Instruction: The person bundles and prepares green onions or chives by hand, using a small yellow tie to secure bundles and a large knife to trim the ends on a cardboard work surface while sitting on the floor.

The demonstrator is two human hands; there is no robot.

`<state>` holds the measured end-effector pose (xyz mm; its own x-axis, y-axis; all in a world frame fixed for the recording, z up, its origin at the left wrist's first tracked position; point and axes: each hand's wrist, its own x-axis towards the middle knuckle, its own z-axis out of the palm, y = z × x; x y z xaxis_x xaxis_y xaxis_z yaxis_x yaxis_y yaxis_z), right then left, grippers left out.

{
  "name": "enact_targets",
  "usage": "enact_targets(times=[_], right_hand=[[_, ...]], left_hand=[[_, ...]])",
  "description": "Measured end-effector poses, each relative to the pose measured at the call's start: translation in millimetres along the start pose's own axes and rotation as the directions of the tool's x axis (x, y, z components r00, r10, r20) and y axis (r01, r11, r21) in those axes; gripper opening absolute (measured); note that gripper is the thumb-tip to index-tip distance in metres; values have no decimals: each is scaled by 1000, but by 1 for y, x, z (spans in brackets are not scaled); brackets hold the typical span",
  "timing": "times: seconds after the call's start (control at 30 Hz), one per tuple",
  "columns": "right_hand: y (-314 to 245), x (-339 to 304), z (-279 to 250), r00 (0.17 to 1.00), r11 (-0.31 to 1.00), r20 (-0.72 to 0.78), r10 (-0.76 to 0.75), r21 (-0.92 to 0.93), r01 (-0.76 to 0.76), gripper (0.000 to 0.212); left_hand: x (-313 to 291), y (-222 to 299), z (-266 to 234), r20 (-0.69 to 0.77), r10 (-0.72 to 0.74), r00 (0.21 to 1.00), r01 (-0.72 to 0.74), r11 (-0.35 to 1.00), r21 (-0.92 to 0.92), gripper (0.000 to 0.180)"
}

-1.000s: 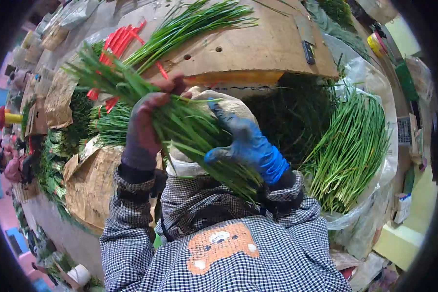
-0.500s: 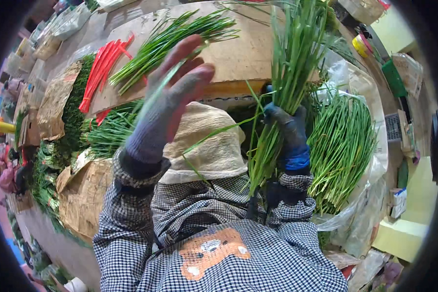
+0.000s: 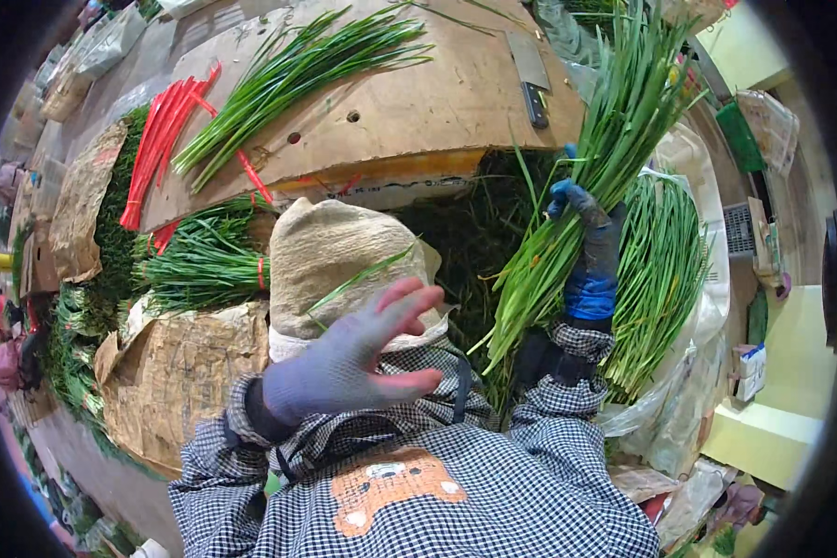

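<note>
My right hand [image 3: 588, 237], in a dark and blue glove, is closed round a bunch of long green chives [image 3: 631, 116]. The bunch leans, its leafy tips up to the right and its pale ends down to the left. Over my lap, my left hand [image 3: 352, 358] is open with spread fingers, in a greyish glove that leaves the fingertips bare. A single green blade [image 3: 367, 276] lies on the beige cloth [image 3: 330, 228] just beyond it. Beside my right hand lies a large heap of chives [image 3: 658, 279].
A wooden board [image 3: 418, 112] ahead bears loose chives [image 3: 298, 84], red strips [image 3: 163, 139] and a black-handled knife [image 3: 534, 98]. Left of my lap are a red-tied bunch [image 3: 209, 265] and brown paper [image 3: 191, 381]. Dark green scraps [image 3: 479, 237] fill the gap below the board's edge.
My left hand has dropped from near the board's edge to my lap. My right hand has shifted right with the chives, which now tilt more, and the knife has come into sight.
</note>
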<state>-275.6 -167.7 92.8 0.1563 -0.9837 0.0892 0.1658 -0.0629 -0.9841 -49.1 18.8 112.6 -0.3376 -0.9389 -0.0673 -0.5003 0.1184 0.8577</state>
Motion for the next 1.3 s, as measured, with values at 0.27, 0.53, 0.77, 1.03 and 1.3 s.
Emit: enact_targets(times=[0.27, 0.53, 0.77, 1.03, 1.3], right_hand=[[-23, 13, 8, 997, 997, -17, -73, 31, 73, 44], [-32, 26, 43, 986, 959, 115, -123, 269, 88, 50], [1, 52, 81, 992, 979, 96, 84, 177, -100, 57], [83, 25, 14, 973, 748, 226, -46, -637, 183, 46], [80, -43, 38, 934, 912, 300, 192, -407, -57, 42]], left_hand=[[57, -14, -32, 25, -29, 999, 14, 878, 479, 92], [106, -58, -36, -18, -31, 999, 9, 706, -708, 71], [103, -65, 34, 110, 18, 994, 98, 339, -936, 54], [97, -94, 74, 186, -376, 908, 236, 90, -968, 28], [100, -88, 86, -30, -355, 934, 132, 424, -896, 41]])
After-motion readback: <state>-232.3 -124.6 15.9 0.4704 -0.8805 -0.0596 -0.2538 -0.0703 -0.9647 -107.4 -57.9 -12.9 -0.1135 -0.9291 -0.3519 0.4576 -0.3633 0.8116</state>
